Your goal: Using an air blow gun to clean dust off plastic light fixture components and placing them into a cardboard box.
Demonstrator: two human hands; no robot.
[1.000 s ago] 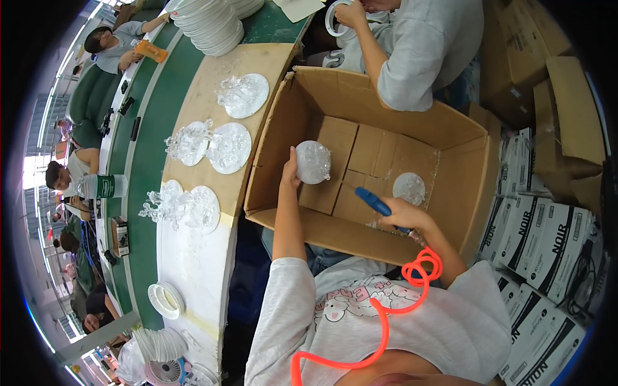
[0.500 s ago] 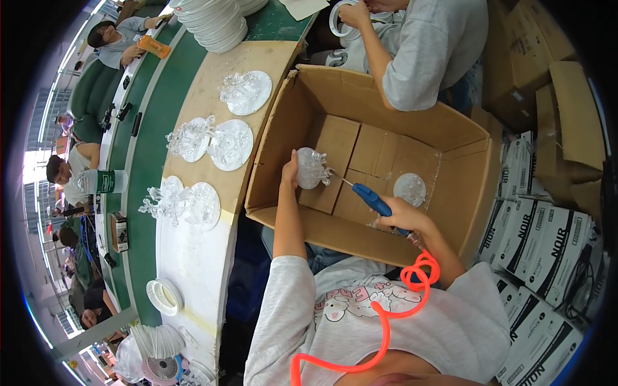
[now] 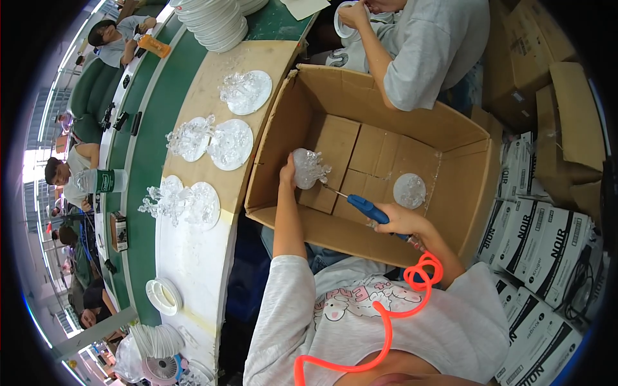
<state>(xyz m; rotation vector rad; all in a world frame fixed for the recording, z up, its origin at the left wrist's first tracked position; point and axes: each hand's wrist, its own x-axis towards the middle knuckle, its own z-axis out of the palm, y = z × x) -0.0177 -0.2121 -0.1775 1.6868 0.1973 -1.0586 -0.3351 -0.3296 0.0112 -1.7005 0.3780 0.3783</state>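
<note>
My left hand (image 3: 289, 172) grips the edge of a clear plastic piece (image 3: 308, 170), a round disc with jagged clear prongs, over the left part of an open cardboard box (image 3: 444, 122). In my right hand (image 3: 400, 219) is a blue air blow gun (image 3: 368, 209), held closed around its body. Its thin metal nozzle reaches toward the prongs of the piece, close to their lower side. A coiled orange-red air hose (image 3: 387, 315) runs from the gun's rear down across my shirt. Another clear disc (image 3: 409, 191) lies on the box floor at the right.
On the workbench (image 3: 193, 257) at left stand several clear pronged discs (image 3: 230, 145), a white ring-shaped part (image 3: 165, 296) and stacked white plates (image 3: 215, 32). A co-worker (image 3: 438, 58) sits beyond the box. Printed cartons (image 3: 541, 244) are piled at right.
The clear piece has turned and shifted slightly left in my left hand. My right hand has brought the blow gun a little left and lower.
</note>
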